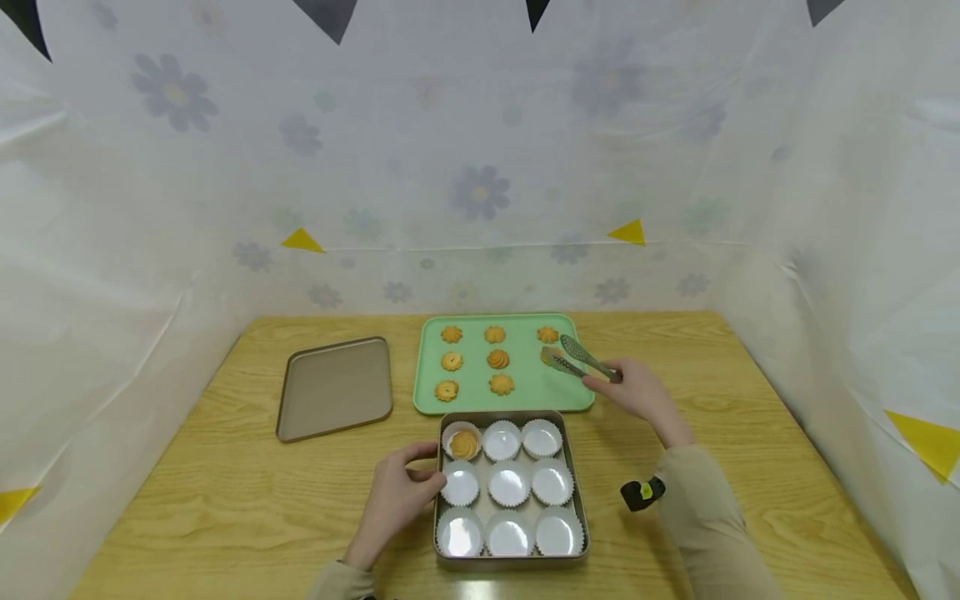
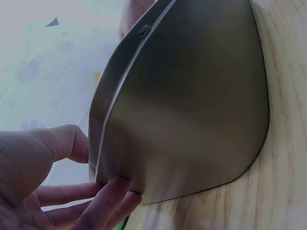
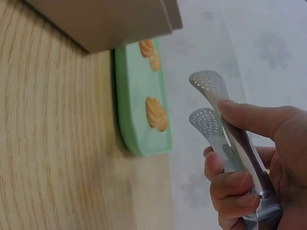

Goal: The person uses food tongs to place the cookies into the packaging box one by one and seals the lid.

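Reached across a wooden counter (image 1: 225,500) to a green tray (image 1: 525,402); pinched a metal tin (image 1: 512,563) by its left wall in left fingers (image 2: 108,201); held spread tongs (image 1: 577,347) in right fingers (image 3: 232,180), near two cookies (image 1: 548,334) on the tray's right side.

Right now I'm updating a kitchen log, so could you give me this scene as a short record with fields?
Left hand: holds the left side of the metal tin
Right hand: holds tongs, tips apart, over the green tray
Tin contents: nine paper cups, one with a cookie in it
Green tray contents: eight cookies
Brown tray: on the table, left of the green tray
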`<state>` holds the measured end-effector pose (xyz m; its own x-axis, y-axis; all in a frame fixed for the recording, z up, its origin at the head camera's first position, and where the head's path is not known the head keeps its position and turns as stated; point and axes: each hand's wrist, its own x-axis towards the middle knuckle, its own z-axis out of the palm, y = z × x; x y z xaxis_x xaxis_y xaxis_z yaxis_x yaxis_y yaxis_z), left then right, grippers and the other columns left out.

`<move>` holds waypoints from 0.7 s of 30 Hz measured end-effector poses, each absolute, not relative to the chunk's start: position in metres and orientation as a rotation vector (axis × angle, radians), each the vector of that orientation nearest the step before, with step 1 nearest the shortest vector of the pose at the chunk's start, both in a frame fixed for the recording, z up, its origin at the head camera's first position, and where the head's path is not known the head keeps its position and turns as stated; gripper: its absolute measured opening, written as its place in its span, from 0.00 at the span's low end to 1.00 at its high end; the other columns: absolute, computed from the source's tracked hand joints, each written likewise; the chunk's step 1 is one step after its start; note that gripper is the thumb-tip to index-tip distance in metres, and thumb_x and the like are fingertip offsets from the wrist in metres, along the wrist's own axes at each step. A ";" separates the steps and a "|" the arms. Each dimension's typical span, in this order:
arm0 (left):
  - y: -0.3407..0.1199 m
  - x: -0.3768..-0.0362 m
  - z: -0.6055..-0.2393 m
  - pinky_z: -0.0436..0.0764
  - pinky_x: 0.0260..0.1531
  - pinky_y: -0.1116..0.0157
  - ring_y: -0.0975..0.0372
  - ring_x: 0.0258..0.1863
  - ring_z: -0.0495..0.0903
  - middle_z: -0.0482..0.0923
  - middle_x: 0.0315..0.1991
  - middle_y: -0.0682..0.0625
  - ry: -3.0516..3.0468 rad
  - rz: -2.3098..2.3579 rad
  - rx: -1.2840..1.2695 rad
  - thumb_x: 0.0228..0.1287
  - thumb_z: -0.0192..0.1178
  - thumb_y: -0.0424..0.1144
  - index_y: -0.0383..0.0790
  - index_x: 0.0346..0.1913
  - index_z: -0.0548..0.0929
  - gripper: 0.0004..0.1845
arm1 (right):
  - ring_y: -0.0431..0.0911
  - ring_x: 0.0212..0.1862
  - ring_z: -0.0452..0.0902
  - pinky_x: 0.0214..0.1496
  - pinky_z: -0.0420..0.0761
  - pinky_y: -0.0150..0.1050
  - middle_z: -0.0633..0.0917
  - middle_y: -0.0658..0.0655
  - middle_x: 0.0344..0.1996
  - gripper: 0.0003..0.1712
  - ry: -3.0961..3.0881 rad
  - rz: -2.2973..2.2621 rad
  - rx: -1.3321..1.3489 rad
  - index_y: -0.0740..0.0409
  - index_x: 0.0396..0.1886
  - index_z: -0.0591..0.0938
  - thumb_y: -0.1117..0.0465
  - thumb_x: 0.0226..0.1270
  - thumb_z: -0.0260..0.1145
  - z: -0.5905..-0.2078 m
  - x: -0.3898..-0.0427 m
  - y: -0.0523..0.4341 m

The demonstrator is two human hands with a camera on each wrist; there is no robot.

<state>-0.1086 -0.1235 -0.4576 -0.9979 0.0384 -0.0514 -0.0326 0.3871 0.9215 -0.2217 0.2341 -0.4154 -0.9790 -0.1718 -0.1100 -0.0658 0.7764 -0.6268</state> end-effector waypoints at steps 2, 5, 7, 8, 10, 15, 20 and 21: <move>-0.123 -0.109 -0.458 0.86 0.29 0.70 0.51 0.39 0.90 0.82 0.55 0.28 2.561 1.705 0.003 0.52 0.65 0.27 0.27 0.54 0.83 0.23 | 0.42 0.22 0.65 0.25 0.68 0.36 0.74 0.51 0.21 0.33 2.815 -0.941 -0.163 0.69 0.64 0.77 0.47 0.72 0.62 -0.418 -0.225 0.236; -0.123 -0.109 -0.458 0.86 0.29 0.70 0.51 0.39 0.90 0.82 0.55 0.29 2.559 1.707 0.002 0.52 0.65 0.27 0.27 0.55 0.83 0.23 | 0.43 0.25 0.69 0.27 0.70 0.36 0.81 0.56 0.28 0.33 2.813 -0.902 -0.122 0.69 0.64 0.77 0.47 0.72 0.62 -0.422 -0.230 0.239; -0.123 -0.108 -0.458 0.86 0.29 0.70 0.51 0.39 0.90 0.82 0.55 0.29 2.557 1.709 0.002 0.52 0.65 0.27 0.27 0.54 0.83 0.23 | 0.45 0.28 0.73 0.29 0.73 0.37 0.85 0.61 0.36 0.34 2.808 -0.880 -0.108 0.69 0.64 0.76 0.46 0.72 0.62 -0.425 -0.233 0.239; -0.123 -0.109 -0.458 0.86 0.29 0.70 0.51 0.39 0.90 0.82 0.55 0.29 2.555 1.711 0.005 0.52 0.65 0.27 0.27 0.54 0.83 0.23 | 0.46 0.30 0.75 0.30 0.74 0.38 0.86 0.63 0.40 0.34 2.806 -0.868 -0.107 0.70 0.64 0.76 0.46 0.72 0.62 -0.426 -0.235 0.240; -0.124 -0.109 -0.458 0.86 0.29 0.70 0.51 0.39 0.90 0.82 0.55 0.29 2.553 1.712 0.011 0.52 0.65 0.27 0.27 0.54 0.83 0.23 | 0.46 0.33 0.77 0.33 0.77 0.39 0.87 0.66 0.46 0.34 2.816 -0.836 -0.095 0.70 0.63 0.77 0.45 0.71 0.62 -0.428 -0.238 0.240; -0.124 -0.109 -0.458 0.87 0.30 0.70 0.51 0.39 0.90 0.83 0.54 0.30 2.549 1.717 0.022 0.52 0.65 0.27 0.27 0.54 0.83 0.23 | 0.46 0.31 0.75 0.32 0.76 0.39 0.86 0.64 0.40 0.34 2.822 -0.785 -0.079 0.70 0.62 0.77 0.45 0.70 0.63 -0.431 -0.244 0.236; -0.125 -0.109 -0.459 0.87 0.31 0.69 0.50 0.40 0.90 0.82 0.54 0.29 2.542 1.727 0.029 0.52 0.65 0.27 0.27 0.54 0.83 0.22 | 0.45 0.30 0.73 0.29 0.73 0.36 0.85 0.59 0.35 0.33 2.814 -0.764 -0.062 0.69 0.60 0.79 0.45 0.69 0.63 -0.433 -0.249 0.231; -0.125 -0.109 -0.459 0.87 0.31 0.69 0.50 0.40 0.90 0.82 0.55 0.29 2.540 1.727 0.029 0.52 0.65 0.27 0.27 0.54 0.83 0.22 | 0.45 0.29 0.73 0.28 0.72 0.36 0.85 0.58 0.33 0.32 2.819 -0.756 -0.060 0.68 0.59 0.79 0.45 0.69 0.63 -0.434 -0.250 0.231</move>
<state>-0.1091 -0.1249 -0.4590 -0.9974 0.0547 -0.0471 -0.0237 0.3682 0.9295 -0.2498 0.2306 -0.4342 -0.9745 -0.0963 -0.2026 0.0180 0.8667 -0.4985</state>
